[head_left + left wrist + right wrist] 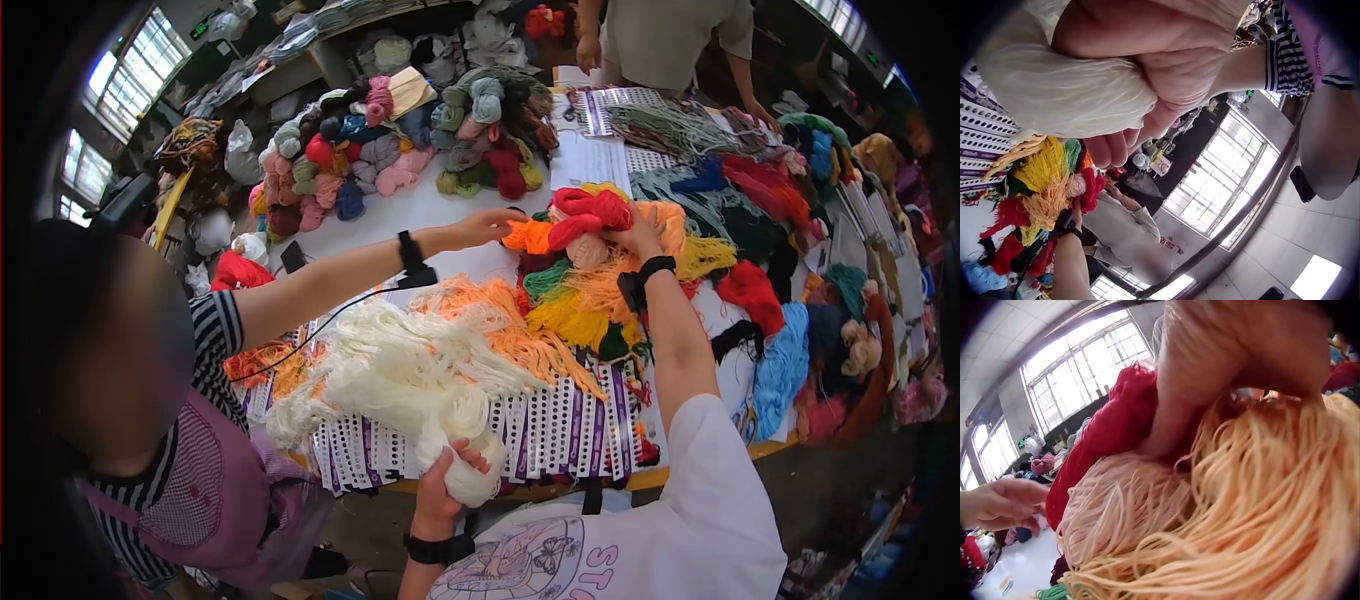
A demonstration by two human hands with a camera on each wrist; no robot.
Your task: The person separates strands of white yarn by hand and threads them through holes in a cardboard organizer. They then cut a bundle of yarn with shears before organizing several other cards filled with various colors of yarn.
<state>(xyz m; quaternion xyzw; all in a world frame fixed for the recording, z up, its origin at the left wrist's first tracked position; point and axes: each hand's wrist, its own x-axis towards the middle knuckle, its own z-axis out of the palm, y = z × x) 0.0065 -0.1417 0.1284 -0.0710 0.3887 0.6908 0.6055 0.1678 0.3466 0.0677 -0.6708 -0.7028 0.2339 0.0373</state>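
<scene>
My left hand (450, 485) grips a thick bundled white yarn skein (470, 420) at the table's front edge, its fingers curled round the end. Loose strands of the skein spread to the left over the table. Farther back, my right hand (640, 235) holds a red yarn skein (590, 212) on top of a mixed pile. In the right wrist view the thumb lies against the red yarn, above a pale pink bundle (1125, 506) and long peach strands (1272, 487). Another person's hand (485, 228) reaches to the orange yarn (528, 237) from the left.
Purple-and-white punched cards (540, 430) line the front of the table, under orange yarn (500, 310). Heaps of coloured skeins (350, 150) stand at the back left. Light blue yarn (780, 370) hangs at the right edge. A second person (665, 45) stands across the table.
</scene>
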